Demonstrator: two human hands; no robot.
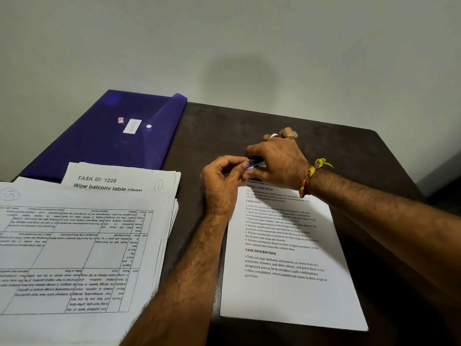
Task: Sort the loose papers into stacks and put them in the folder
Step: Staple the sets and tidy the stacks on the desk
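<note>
Currently both hands meet at the top edge of a small sheaf of papers [289, 258] on a dark table [249, 126]. The left hand [222, 181] and right hand [277, 161] pinch a small dark object, probably a clip or pen, between curled fingers. A larger pile of papers [82, 245] lies left, a blue folder [104, 136] behind it. Likely fastening or marking; next, move this sheaf aside.
</note>
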